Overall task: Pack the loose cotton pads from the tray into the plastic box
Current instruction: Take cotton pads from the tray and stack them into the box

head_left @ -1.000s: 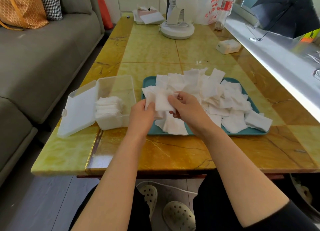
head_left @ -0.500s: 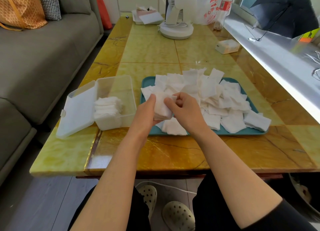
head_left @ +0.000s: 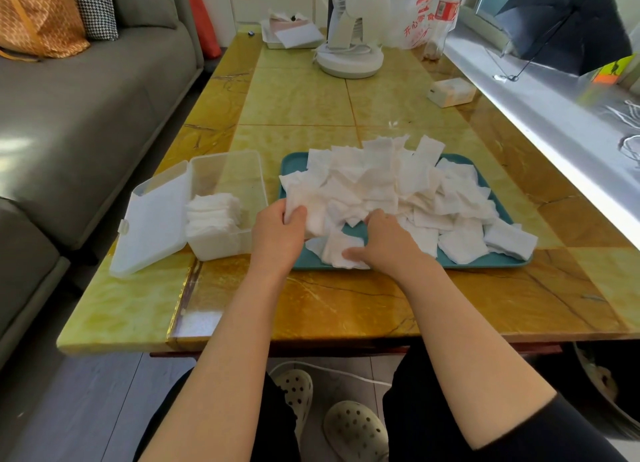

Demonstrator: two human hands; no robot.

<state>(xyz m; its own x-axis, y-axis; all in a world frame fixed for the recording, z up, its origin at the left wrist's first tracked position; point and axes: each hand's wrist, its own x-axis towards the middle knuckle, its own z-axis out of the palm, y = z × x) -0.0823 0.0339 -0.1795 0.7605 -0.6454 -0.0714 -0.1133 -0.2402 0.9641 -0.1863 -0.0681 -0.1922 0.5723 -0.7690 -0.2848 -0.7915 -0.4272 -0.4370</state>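
While the left hand (head_left: 277, 233) grips a gathered bundle (head_left: 313, 212) of pads between thumb and curled fingers over the tray's left end, the right hand (head_left: 384, 243) lies knuckles-up in the heap, fingers bent down among the cotton pads (head_left: 398, 184) and thumb laid on a loose pad (head_left: 341, 250) by the tray's near rim. Whether the right hand has actually closed on anything I cannot tell, as its fingertips are buried.

The teal tray (head_left: 291, 164) sits close to the worktop's (head_left: 346, 306) near edge, and most of the pads are piled on it. The plastic box (head_left: 227, 176) stands just beside the tray on the left, toward the near left corner. Its lid (head_left: 156, 219) is thrown open toward the left edge, and a packed stack (head_left: 213, 219) fills only its near end.

The likely trouble is the bundle. It looks uneven, so a loose grip on the way to the box could let pads fan out and drop on the worktop or off the near edge. Raking through the heap could also drag pads over the tray's rim; one corner pad (head_left: 509, 242) at the near right already overhangs it. The box looks light, so pressing pads in may push it along or tip the stack into the empty far end. If the fan (head_left: 349, 56) at the far edge runs, pads could scatter.
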